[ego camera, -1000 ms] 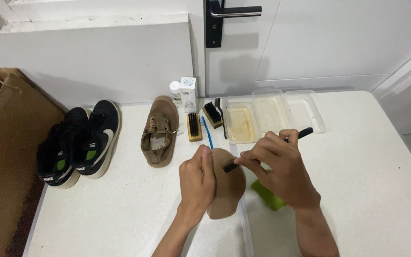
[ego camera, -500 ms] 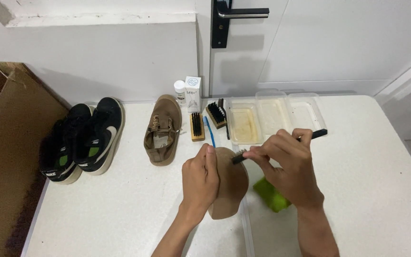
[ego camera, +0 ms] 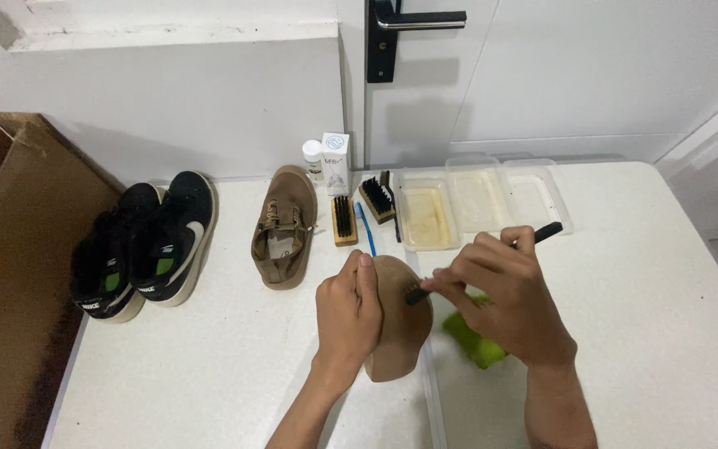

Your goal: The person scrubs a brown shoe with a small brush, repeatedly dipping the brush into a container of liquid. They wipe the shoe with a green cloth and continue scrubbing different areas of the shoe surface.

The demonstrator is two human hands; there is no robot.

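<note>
The brown shoe [ego camera: 399, 320] lay sole-up at the table's [ego camera: 666, 333] near middle; the left hand [ego camera: 349, 316] was closed around its side, steadying it; the right hand [ego camera: 504, 295] pinched a black-handled brush [ego camera: 542, 234], bristles touching the sole near its toe end; cleaning looked partway, though the sole's state was hard to judge. Its mate, the other brown shoe [ego camera: 284, 226], sat at eleven o'clock; black sneakers [ego camera: 147, 245] at nine; a green cloth [ego camera: 475, 341] at three.
</note>
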